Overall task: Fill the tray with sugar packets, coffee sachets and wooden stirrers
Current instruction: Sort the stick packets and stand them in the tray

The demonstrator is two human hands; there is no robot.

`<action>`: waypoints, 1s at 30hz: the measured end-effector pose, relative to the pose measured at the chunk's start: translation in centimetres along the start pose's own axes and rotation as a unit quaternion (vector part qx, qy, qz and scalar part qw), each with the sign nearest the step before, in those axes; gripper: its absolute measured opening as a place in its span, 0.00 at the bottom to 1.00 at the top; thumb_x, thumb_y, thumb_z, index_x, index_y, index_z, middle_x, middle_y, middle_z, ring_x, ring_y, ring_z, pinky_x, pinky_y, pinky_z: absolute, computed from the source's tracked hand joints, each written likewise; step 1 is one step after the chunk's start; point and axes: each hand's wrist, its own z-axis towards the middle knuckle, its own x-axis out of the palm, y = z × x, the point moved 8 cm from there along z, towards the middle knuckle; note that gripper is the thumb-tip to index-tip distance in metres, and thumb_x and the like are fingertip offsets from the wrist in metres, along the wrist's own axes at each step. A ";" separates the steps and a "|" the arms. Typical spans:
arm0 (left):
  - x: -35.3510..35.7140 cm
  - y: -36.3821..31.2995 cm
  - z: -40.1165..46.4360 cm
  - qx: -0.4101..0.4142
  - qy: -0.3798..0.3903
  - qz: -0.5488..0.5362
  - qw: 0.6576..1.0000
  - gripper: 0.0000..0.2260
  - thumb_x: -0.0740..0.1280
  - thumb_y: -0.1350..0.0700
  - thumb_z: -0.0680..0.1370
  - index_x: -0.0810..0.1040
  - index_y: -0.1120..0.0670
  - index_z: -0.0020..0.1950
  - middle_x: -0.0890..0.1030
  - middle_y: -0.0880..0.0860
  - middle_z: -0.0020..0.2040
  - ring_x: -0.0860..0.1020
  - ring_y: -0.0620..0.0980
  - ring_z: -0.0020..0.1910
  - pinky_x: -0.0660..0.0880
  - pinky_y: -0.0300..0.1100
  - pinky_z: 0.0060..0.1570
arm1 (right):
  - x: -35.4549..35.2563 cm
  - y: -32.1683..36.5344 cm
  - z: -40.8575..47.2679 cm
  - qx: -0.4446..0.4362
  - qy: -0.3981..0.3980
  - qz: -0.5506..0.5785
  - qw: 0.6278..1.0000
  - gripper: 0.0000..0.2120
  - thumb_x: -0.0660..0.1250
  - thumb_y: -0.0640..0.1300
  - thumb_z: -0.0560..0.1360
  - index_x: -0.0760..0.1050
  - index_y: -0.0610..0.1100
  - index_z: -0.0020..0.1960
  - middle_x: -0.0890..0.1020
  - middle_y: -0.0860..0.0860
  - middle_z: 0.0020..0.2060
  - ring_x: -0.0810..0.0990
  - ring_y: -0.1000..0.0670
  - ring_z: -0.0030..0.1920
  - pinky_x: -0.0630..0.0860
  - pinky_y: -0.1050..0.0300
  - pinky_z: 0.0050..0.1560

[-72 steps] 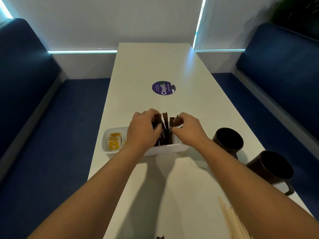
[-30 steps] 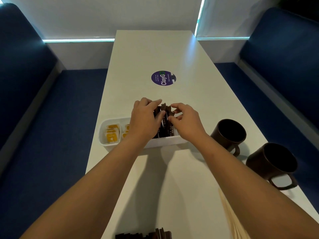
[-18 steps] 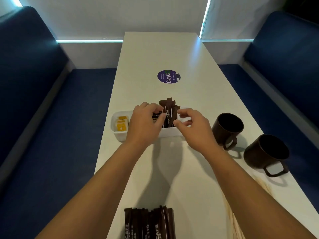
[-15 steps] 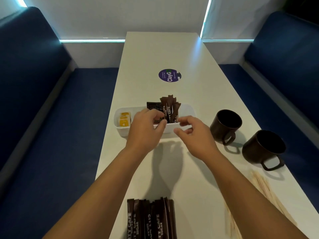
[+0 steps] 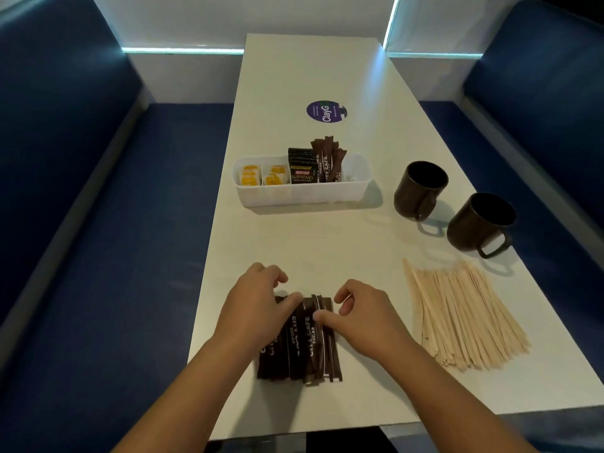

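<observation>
Your left hand [image 5: 258,308] and right hand [image 5: 362,317] both rest on a row of dark brown sugar packets [image 5: 302,341] lying flat on the near part of the white tabletop [image 5: 327,243]. Your left fingers curl over the packets' far left corner, the thumb pressing on top. Your right thumb touches the top of a packet near the row's right side, the other fingers loosely bent above it; I cannot tell whether either hand actually grips a packet.

Farther away sits a white tray [image 5: 302,192]. It holds small yellow packets [image 5: 261,176] at its left, a black coffee sachet [image 5: 301,166] and several upright sugar sticks [image 5: 328,163] in the middle.

A fan of wooden stirrers [image 5: 457,313] lies to your right, two dark mugs [image 5: 420,189] beyond them.
</observation>
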 end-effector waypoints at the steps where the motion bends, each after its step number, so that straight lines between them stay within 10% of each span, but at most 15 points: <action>1: -0.1 0.4 -0.4 -0.007 -0.005 0.005 1.000 0.17 0.69 0.41 0.74 0.77 0.47 0.58 0.73 0.43 0.51 0.75 0.44 0.46 0.72 0.38 0.45 | 0.2 -0.1 -0.2 0.004 0.000 -0.013 1.000 0.20 0.76 0.58 0.65 0.74 0.48 0.49 0.79 0.52 0.41 0.78 0.54 0.40 0.73 0.60 0.38; 20: 1.4 5.0 -3.5 -0.196 -0.008 -0.145 0.970 0.16 0.74 0.54 0.73 0.75 0.55 0.58 0.80 0.51 0.46 0.78 0.50 0.45 0.69 0.39 0.40 | 2.0 0.3 -0.4 0.020 0.015 -0.064 0.998 0.10 0.70 0.38 0.66 0.77 0.37 0.47 0.83 0.42 0.42 0.83 0.43 0.43 0.80 0.49 0.43; 30: -0.6 2.9 -1.4 -0.163 -0.037 -0.193 0.967 0.09 0.71 0.53 0.75 0.78 0.51 0.54 0.80 0.47 0.42 0.78 0.43 0.39 0.70 0.37 0.33 | 0.8 -0.1 2.0 0.006 0.055 -0.020 0.998 0.06 0.70 0.37 0.69 0.80 0.41 0.47 0.79 0.50 0.36 0.79 0.51 0.37 0.75 0.59 0.35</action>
